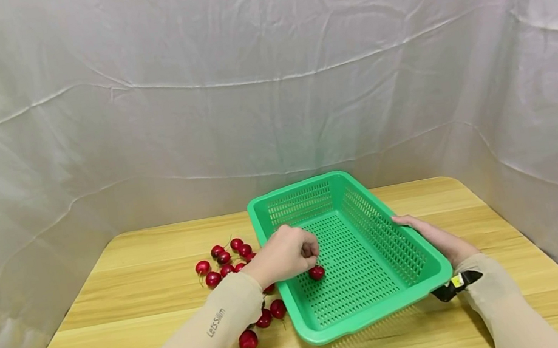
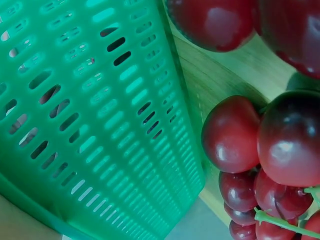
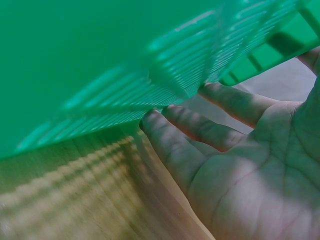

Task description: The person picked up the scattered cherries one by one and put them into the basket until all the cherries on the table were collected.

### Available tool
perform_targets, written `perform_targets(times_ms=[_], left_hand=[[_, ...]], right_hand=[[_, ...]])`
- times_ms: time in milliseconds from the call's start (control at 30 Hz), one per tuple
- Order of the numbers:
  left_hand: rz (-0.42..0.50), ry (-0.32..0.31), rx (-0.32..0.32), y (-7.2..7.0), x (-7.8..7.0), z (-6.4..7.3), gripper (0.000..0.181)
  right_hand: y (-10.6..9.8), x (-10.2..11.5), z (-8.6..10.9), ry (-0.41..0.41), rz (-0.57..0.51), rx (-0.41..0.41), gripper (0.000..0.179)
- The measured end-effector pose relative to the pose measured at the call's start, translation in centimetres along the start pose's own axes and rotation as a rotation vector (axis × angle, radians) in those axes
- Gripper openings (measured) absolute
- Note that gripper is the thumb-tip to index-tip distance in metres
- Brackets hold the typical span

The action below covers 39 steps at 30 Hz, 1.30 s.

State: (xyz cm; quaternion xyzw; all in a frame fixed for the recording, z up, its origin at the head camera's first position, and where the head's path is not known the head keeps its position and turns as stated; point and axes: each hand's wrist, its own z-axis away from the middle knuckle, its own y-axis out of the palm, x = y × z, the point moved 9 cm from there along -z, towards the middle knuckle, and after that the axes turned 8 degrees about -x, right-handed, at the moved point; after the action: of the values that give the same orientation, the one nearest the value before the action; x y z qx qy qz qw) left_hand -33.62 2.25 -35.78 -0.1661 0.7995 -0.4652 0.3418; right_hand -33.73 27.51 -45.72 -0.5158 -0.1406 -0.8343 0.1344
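Note:
My left hand (image 1: pixel 288 252) reaches over the near-left rim of a green plastic basket (image 1: pixel 374 312). Its thumb and fingers pinch a red cherry (image 1: pixel 316 272) by the stem, and the fruit hangs just inside the basket. My right hand (image 1: pixel 436 240) holds the basket's right side, thumb at the rim. In the right wrist view, the fingers (image 3: pixel 172 145) reach beneath the slotted basket and touch it from outside. The basket looks tilted, with its right part raised off the table. Slots in its wall (image 2: pixel 100 110) fill much of the left wrist view.
Several loose cherries (image 1: pixel 213 280) with stems lie on the wooden table (image 1: pixel 157 305), left of the basket and partly behind my left forearm. More cherries (image 2: pixel 232 134) show close up beside the basket wall. A pale curtain (image 1: pixel 268 108) hangs around the back and sides.

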Motion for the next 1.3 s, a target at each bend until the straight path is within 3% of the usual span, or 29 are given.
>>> perform_targets(times_ms=[267,533,767,967,1167,1300], left_hand=[[0.105,-0.034,-0.012,-0.7,0.1,0.2,0.009],[0.244,-0.131,-0.082,-4.1,0.0,1.4,0.003],[0.228,-0.179,-0.130,-6.4,1.3,2.7,0.005],[0.205,-0.199,-0.209,-8.3,2.9,4.2,0.008],[0.154,-0.226,-0.255,-9.5,4.8,5.9,0.007],[0.119,-0.279,-0.262,-9.9,6.6,7.2,0.004]], right_hand=[[0.0,0.0,0.0,0.008,0.003,-0.004,0.088],[-0.2,0.2,-0.1,-0.002,0.035,-0.031,0.086],[-0.6,0.1,-0.1,-0.016,0.044,-0.052,0.085],[-0.6,0.0,0.1,-0.019,0.031,-0.042,0.081],[-0.6,0.0,0.0,-0.019,0.014,-0.027,0.079],[-0.6,-0.1,0.0,-0.015,0.007,-0.023,0.072]])
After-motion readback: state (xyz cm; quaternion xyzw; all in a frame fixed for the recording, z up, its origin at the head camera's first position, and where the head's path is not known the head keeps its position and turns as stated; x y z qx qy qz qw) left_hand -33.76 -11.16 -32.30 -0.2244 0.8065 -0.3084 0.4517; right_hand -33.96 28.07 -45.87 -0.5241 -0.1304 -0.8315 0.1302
